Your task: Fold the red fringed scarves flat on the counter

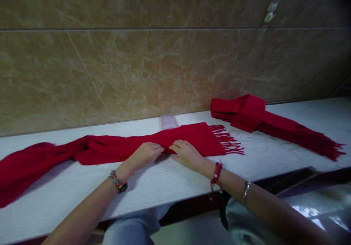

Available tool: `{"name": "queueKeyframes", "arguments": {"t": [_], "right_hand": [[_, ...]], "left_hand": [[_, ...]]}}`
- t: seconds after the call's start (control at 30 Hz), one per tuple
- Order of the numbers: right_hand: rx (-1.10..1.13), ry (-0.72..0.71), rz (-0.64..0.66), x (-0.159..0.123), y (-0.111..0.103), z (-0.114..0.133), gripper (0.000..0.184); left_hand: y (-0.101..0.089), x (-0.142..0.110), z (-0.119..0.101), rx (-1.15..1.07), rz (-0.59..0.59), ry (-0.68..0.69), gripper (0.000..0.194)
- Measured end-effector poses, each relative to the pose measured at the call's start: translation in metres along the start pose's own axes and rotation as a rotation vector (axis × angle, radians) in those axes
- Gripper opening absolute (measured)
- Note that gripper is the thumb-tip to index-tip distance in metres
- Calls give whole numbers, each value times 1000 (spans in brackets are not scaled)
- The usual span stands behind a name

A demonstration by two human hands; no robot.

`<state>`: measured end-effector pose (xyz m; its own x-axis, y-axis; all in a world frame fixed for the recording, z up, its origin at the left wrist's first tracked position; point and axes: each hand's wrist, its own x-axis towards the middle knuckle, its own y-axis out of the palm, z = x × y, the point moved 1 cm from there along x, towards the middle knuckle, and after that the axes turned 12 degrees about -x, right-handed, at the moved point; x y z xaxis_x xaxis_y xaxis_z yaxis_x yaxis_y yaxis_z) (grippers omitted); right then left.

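A long red scarf (109, 147) lies lengthwise along the white surface, its fringed end to the right and its left part bunched and running out of view. My left hand (148, 153) is closed on the scarf's near edge around the middle, fingertips partly hidden in the cloth. Just to its right, my right hand (188, 155) grips the same edge, with the fingers over the fabric and the thumb on the near side. Between the hands the edge looks slightly lifted. The part by the fringe lies flat.
A second red scarf (249, 113), looped over itself with its fringe to the right, lies at the back right. A small pale blurred item (169, 121) sits behind the first scarf. A brown marbled tile wall (153, 73) borders the white table (153, 186) at the back.
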<state>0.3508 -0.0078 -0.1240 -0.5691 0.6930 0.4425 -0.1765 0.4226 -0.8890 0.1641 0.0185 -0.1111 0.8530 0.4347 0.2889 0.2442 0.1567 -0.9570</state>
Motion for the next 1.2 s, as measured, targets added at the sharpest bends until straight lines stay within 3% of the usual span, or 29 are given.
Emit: {"name": "queueKeyframes", "arguments": {"t": [0.13,0.3,0.6,1.2], "right_hand": [[17,3,-12,3,8,-1,5],[14,37,-92,-5,16,-3,8],[-72,50,-57,-5,18,-3,11],[-54,109,45,-5,11,0,11]], "left_hand": [[1,0,1,16,19,-4,23],[0,-3,2,21,2,-33,18],[-4,-5,3,16,-21,-40,14],[-27,-16,14,-56,200,-248,11]]}}
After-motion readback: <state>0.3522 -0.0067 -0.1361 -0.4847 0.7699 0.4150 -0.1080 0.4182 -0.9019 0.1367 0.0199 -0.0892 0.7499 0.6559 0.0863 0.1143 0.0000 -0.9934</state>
